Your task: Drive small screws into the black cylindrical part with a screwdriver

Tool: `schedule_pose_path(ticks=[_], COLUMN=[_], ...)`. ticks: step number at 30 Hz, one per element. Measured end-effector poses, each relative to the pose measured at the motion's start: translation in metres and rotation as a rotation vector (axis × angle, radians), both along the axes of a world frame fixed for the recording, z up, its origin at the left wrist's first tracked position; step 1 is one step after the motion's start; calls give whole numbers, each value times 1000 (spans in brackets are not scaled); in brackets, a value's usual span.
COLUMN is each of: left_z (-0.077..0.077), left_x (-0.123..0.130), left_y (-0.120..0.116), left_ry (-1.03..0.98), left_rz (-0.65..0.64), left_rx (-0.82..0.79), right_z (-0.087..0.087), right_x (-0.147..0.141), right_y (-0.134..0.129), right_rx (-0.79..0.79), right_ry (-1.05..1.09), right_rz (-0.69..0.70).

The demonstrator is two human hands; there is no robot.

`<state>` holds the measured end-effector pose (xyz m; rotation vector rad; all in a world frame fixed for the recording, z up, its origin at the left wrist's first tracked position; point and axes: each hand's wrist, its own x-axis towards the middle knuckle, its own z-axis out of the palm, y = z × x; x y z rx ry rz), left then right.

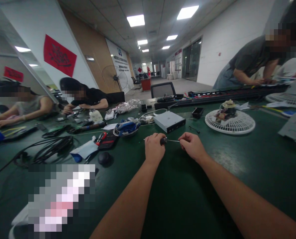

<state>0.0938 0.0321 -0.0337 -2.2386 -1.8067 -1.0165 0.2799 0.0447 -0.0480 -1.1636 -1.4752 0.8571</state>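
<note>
My left hand (154, 147) is closed around a small black-handled screwdriver (163, 140) above the green table mat (177, 199). Its thin metal shaft runs right into my right hand (191, 146), whose fingers pinch the far end. The tip is hidden by those fingers. The nearest object is a flat silver metal box (169, 121), just beyond my hands. A round black rubber knob (104, 158) sits to their left.
Cables, tools, a red-handled screwdriver and a blue-stuffed bowl crowd the left of the table. A white fan grille (229, 122) lies to the right. A long black bar (219, 96) spans the far side. Several co-workers sit or lean around the table.
</note>
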Motion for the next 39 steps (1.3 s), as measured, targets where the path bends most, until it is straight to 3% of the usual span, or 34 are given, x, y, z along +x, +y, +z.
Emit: schedule_pose_path(ticks=[6,13,19,25,31,39], left_z=[-1,0,-2,-3,-2,1], left_x=[-1,-1,-2,-2,-1,0], left_y=[1,1,1,1,0,-1], left_ry=[2,23,14,6,24,27], left_rz=[15,-25,2,-39,-28,-52], left_rx=[11,4,34,39,37,25], right_z=[2,0,0,-1,-2,0], right_x=[1,1,0,1,1,-1], right_y=[-3,1,-1,1,0,-1], right_rx=[-23,14,-11,30,-28,61], right_ry=[85,4,87,-10,52,-80], right_rz=[94,-8,90,-28,90,-10])
